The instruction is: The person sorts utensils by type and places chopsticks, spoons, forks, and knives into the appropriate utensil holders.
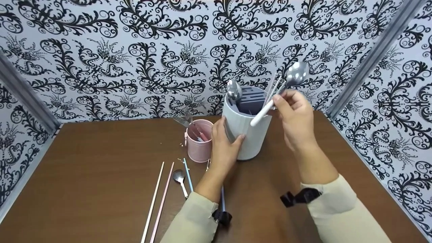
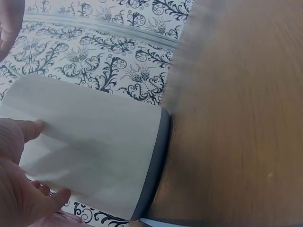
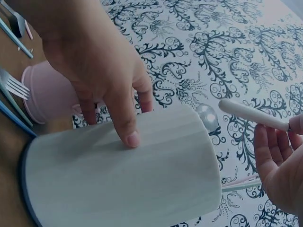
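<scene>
A white utensil holder with a grey slotted top stands on the table. My left hand grips its left side, thumb on the front and fingers round the side. Above the holder's right rim, my right hand pinches a spoon with a white handle. The spoon is tilted, its metal bowl up and its handle end down to the left. Inside the holder stand another spoon at the left and thin chopsticks at the right. In the right wrist view the spoon's white handle shows beside the rim.
A pink cup holding forks stands left of the holder. On the brown table lie a white chopstick, a pink chopstick, a blue chopstick and a small spoon. Patterned walls enclose the table's back and sides.
</scene>
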The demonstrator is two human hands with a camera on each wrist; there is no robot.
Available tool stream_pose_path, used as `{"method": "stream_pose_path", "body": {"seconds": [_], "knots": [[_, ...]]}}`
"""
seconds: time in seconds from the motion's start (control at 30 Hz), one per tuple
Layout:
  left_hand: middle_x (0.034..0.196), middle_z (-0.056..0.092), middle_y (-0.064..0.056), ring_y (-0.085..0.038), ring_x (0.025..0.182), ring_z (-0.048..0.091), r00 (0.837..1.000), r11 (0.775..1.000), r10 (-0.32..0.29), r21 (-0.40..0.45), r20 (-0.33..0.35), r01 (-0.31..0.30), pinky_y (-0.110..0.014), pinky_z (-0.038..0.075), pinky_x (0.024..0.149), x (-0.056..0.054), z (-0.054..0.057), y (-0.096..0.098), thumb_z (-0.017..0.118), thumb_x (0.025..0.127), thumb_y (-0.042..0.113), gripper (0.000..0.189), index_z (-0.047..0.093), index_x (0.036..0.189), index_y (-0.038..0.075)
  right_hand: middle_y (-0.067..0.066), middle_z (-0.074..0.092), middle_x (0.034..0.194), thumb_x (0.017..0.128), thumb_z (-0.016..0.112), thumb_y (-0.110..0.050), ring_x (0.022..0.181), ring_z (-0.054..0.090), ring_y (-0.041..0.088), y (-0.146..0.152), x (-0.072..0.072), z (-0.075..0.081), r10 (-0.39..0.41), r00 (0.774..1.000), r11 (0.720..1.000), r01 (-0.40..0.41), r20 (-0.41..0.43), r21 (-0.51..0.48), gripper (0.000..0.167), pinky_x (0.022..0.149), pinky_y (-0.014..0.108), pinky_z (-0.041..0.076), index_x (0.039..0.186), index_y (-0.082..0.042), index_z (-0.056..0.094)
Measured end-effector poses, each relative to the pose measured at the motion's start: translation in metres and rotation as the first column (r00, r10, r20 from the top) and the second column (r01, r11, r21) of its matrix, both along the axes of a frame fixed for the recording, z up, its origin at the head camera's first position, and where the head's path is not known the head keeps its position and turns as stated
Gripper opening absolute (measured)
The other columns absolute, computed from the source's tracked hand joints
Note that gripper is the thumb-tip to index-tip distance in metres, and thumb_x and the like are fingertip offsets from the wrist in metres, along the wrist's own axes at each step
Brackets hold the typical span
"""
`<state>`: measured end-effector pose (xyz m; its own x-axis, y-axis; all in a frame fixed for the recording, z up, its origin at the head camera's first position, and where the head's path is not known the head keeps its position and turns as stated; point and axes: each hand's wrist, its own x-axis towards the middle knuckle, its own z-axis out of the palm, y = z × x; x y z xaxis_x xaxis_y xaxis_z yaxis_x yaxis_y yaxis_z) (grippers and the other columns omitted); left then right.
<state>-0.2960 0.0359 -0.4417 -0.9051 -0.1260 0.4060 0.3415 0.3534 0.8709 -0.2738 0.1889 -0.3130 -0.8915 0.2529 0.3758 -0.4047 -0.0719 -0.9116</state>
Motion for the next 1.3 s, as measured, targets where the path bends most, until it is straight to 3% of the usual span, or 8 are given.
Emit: {"method": "stream_pose_path", "body": {"seconds": [0.2, 0.37, 0.53, 0.63, 0.83, 1.1, 1.3], "knots": [[0.149, 0.049, -0.019, -0.034, 0.142, 0.047, 1.0, 1.0, 0.003, -0.006, 0.004, -0.003, -0.045, 0.037, 0.125, -0.001, -0.001, 0.0, 0.084, 0.085, 0.014, 0.08, 0.043, 0.152, 0.0, 0.005, 0.063, 0.093, 0.098, 0.064, 0.002, 0.087, 0.065, 0.016, -0.008, -0.018, 0.001, -0.043, 0.996, 0.997, 0.048, -0.072, 0.062, 0.007, 0.082, 0.034, 0.065, 0.095, -0.004, 0.062], [0.15, 0.048, -0.018, -0.032, 0.143, 0.046, 1.0, 1.0, -0.001, -0.005, 0.012, 0.001, -0.044, 0.036, 0.126, -0.001, 0.0, 0.001, 0.084, 0.086, 0.015, 0.08, 0.043, 0.153, 0.001, 0.007, 0.062, 0.093, 0.096, 0.067, 0.001, 0.085, 0.064, 0.017, -0.011, -0.028, -0.003, -0.069, 0.992, 0.993, 0.078, -0.104, 0.086, 0.007, 0.078, 0.031, 0.065, 0.095, -0.004, 0.062], [0.15, 0.048, -0.018, -0.032, 0.143, 0.046, 1.0, 1.0, 0.001, -0.007, 0.015, -0.001, -0.044, 0.036, 0.125, 0.001, 0.0, 0.001, 0.084, 0.086, 0.015, 0.08, 0.043, 0.153, 0.002, 0.007, 0.062, 0.095, 0.096, 0.069, -0.001, 0.087, 0.066, 0.02, -0.012, -0.035, -0.01, -0.109, 0.99, 0.976, 0.124, -0.093, 0.179, 0.006, 0.082, 0.032, 0.064, 0.096, -0.003, 0.063], [0.15, 0.048, -0.018, -0.032, 0.143, 0.046, 1.0, 1.0, 0.007, -0.015, 0.002, -0.007, -0.044, 0.037, 0.125, 0.001, 0.0, 0.001, 0.084, 0.086, 0.014, 0.079, 0.043, 0.153, 0.001, 0.007, 0.065, 0.098, 0.096, 0.069, -0.003, 0.089, 0.067, 0.018, -0.012, -0.037, -0.013, -0.149, 0.986, 0.942, 0.165, -0.074, 0.293, 0.008, 0.084, 0.03, 0.063, 0.1, 0.0, 0.064], [0.149, 0.048, -0.019, -0.032, 0.142, 0.046, 1.0, 1.0, 0.013, -0.022, -0.023, -0.013, -0.044, 0.037, 0.125, 0.0, -0.001, 0.001, 0.084, 0.085, 0.015, 0.079, 0.044, 0.152, 0.0, 0.012, 0.07, 0.108, 0.095, 0.071, -0.009, 0.099, 0.066, 0.016, -0.014, -0.041, -0.021, -0.188, 0.981, 0.84, 0.189, -0.053, 0.509, 0.015, 0.083, 0.024, 0.058, 0.105, 0.002, 0.069], [0.146, 0.049, -0.02, -0.034, 0.139, 0.048, 0.998, 1.0, 0.022, -0.019, -0.058, -0.023, -0.046, 0.039, 0.123, 0.0, -0.003, 0.0, 0.085, 0.084, 0.013, 0.078, 0.045, 0.15, -0.001, 0.015, 0.073, 0.106, 0.093, 0.073, -0.009, 0.097, 0.068, 0.022, -0.018, -0.044, -0.028, -0.179, 0.981, 0.777, 0.187, -0.074, 0.601, 0.016, 0.08, 0.017, 0.055, 0.103, 0.002, 0.072], [0.147, 0.049, -0.02, -0.034, 0.14, 0.047, 0.999, 1.0, 0.015, -0.016, -0.048, -0.016, -0.045, 0.039, 0.123, 0.001, -0.002, 0.0, 0.084, 0.085, 0.014, 0.078, 0.044, 0.151, -0.001, 0.017, 0.074, 0.105, 0.093, 0.074, -0.009, 0.096, 0.07, 0.026, -0.021, -0.047, -0.03, -0.163, 0.984, 0.742, 0.17, -0.071, 0.649, 0.016, 0.085, 0.028, 0.058, 0.104, 0.003, 0.073]]}}
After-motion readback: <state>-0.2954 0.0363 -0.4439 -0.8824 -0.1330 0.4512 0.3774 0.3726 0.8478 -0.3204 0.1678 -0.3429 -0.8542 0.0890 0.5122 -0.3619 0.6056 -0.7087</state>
